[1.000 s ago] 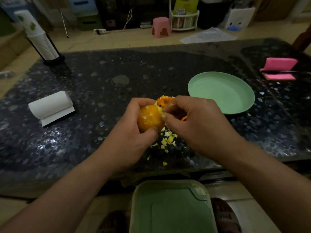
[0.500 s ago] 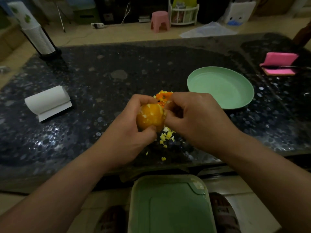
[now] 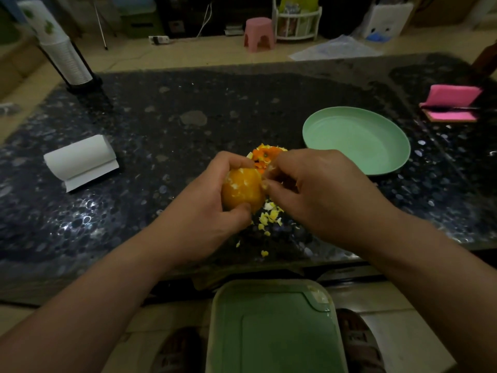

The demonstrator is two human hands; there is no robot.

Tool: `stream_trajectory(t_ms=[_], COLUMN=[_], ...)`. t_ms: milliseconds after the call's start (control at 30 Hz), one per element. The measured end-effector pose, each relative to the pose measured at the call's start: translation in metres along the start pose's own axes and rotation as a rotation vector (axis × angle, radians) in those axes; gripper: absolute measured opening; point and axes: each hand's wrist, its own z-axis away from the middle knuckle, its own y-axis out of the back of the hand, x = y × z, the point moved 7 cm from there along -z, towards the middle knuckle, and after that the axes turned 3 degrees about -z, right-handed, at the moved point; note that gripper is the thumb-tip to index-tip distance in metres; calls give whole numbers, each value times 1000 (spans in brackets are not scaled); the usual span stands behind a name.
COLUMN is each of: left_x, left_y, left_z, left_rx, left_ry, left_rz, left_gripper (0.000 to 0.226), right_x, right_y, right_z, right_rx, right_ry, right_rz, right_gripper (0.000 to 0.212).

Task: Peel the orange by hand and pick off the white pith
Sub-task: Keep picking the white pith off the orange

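Pith-picking looks to be the step — the left hand (image 3: 204,219) grips the mostly bare orange (image 3: 242,195) just left of the right hand (image 3: 322,195), whose curled fingertips pinch at its white pith (image 3: 236,185). Next, I judge, calls for a small tug, then dropping the scrap among the bits (image 3: 269,218) beneath both hands.

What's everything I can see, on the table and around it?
orange: one, orange flecked white, held over the table
peel scraps: one pile, orange, table, behind the orange
pith bits: many, yellow-white, table, below the orange
plate: one, green, table right
paper roll: one, white, table left
cup stack: one, white, table far left
folded pad: one, pink, table far right
container: one, green, floor nearest camera
stool: one, pink, floor beyond table
left hand: one, grips the orange
right hand: one, fingers pinch at the orange
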Motion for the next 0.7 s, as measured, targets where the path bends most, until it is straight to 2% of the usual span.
stream_trajectory(t_ms=[133,333,600,700], left_x=[0,5,-2,-3], left_y=[-1,-2,0,0], left_z=[0,4,2,2], left_rx=[-5,-41,-50,-55], left_ry=[-21,-47,-3,1], left_rz=[-43,-49,94,94], left_gripper=[53,53,57,55], right_x=[-10,-12,11,12], right_y=[-4,-6,-3,-1], right_z=[-1,-1,2,4], right_rx=[2,10,-44,-89], right_ry=[26,4,-136,-155], right_rz=[86,10,-305,-315], right_gripper=[17,28,8,9])
